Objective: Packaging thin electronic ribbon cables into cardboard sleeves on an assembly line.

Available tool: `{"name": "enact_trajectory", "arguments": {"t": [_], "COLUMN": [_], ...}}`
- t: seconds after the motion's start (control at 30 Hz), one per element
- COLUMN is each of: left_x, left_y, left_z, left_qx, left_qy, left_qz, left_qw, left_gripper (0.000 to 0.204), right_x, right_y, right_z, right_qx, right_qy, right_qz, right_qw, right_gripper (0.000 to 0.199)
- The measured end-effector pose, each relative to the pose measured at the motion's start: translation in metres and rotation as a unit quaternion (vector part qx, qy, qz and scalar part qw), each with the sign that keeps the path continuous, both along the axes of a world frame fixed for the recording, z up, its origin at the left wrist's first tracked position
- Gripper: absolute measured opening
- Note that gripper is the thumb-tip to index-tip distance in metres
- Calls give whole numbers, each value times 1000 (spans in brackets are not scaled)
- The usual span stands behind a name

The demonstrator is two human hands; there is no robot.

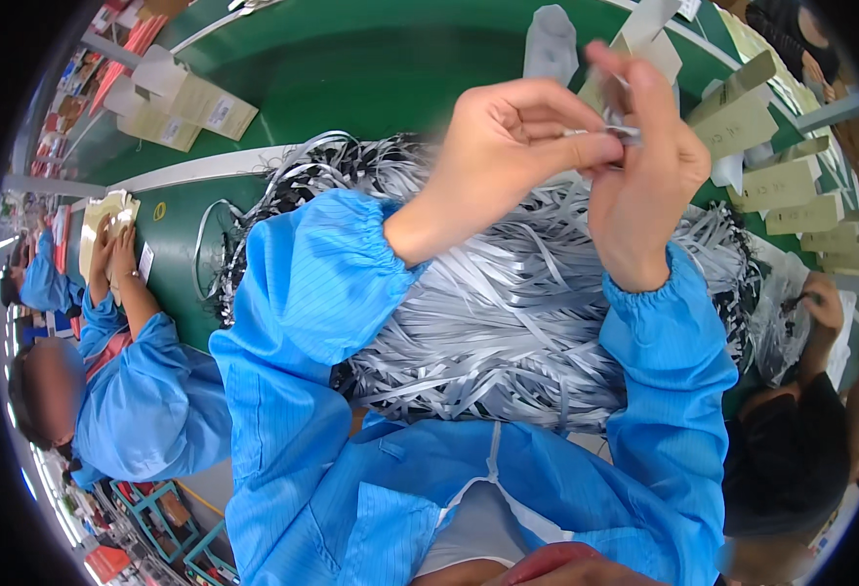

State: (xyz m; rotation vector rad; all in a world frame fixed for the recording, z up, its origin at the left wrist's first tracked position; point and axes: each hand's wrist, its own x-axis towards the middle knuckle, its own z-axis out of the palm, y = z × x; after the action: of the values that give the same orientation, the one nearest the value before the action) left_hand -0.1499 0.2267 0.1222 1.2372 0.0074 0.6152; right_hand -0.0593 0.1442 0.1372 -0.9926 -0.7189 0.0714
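Note:
My left hand (517,146) and my right hand (649,176) meet above the far side of a large heap of flat silvery-grey strips (488,322) with dark ends. Fingertips of both hands pinch a small piece of grey strip (623,131) between them. Most of this piece is covered by the fingers, and my right fingers are partly blurred. Just beyond the hands stands a translucent grey plastic bag (551,44) next to a pale card box (652,49).
The green bench (381,68) bears the heap. Cream cartons with open flaps stand at the back left (220,107) and along the right (779,186). A co-worker in blue (146,410) works at the left. Another in black (786,459) handles a clear plastic bag (779,317) at the right.

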Motion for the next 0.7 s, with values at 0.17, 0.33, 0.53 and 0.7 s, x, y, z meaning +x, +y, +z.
{"name": "enact_trajectory", "arguments": {"t": [0.17,0.33,0.53,0.7], "left_x": [1,0,20,17], "left_y": [-19,0,16,12], "left_z": [0,-9,-94,-103], "left_qx": [-78,-152,298,487], "left_qy": [24,62,289,211], "left_qz": [-93,-100,-39,-27], "left_qw": [992,981,909,847], "left_gripper": [20,16,16,12], "right_x": [17,73,138,139], "right_y": [-13,-21,-31,-17], "right_z": [19,18,24,8], "right_qx": [-8,43,50,93], "right_qy": [199,170,19,-180], "right_qz": [76,50,-98,-223], "right_qw": [977,983,994,954], "right_gripper": [32,33,33,31]}}
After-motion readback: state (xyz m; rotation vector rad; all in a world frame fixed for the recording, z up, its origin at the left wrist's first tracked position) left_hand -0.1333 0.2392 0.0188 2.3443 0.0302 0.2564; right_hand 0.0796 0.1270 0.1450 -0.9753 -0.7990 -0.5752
